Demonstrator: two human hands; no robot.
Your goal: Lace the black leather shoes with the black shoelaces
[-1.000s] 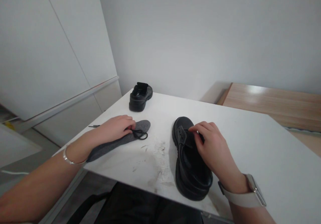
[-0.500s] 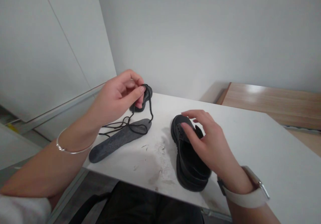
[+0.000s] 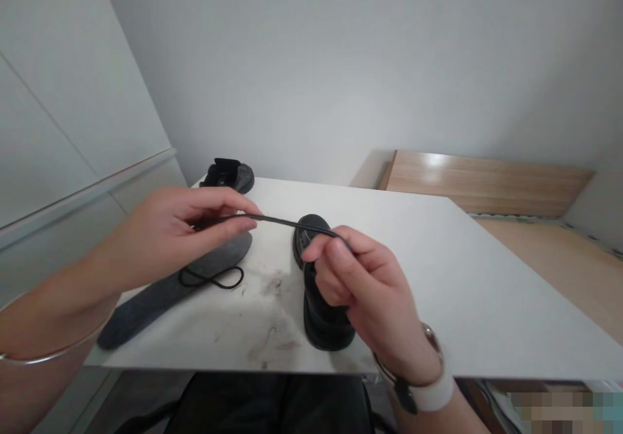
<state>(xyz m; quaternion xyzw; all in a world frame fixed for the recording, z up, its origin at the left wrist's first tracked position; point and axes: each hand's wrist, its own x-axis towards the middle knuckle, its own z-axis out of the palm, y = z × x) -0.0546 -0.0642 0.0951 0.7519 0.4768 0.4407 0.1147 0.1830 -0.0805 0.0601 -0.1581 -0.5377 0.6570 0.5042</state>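
Observation:
A black shoelace (image 3: pixel 287 223) is stretched between my two hands. My left hand (image 3: pixel 209 223) pinches it between thumb and fingers, and my right hand (image 3: pixel 353 265) is closed on its other part. Under my right hand stands a black shoe (image 3: pixel 328 333), toe away from me, partly covered by the hand. A grey insole (image 3: pixel 160 301) lies slantwise below my left hand, with a loop of the lace resting over its edge. Part of the lace is hidden behind my left hand.
A dark grey and black item (image 3: pixel 236 176), partly hidden, sits at the white table's (image 3: pixel 413 291) back left corner. Behind the table at right is a wooden board (image 3: pixel 487 178). White cabinet doors (image 3: pixel 63 96) rise at left.
My right hand has left the shoe's surface and taken hold of the lace. The lace, which hung in a loop from my left hand, is now drawn out between both hands. The view has shifted right.

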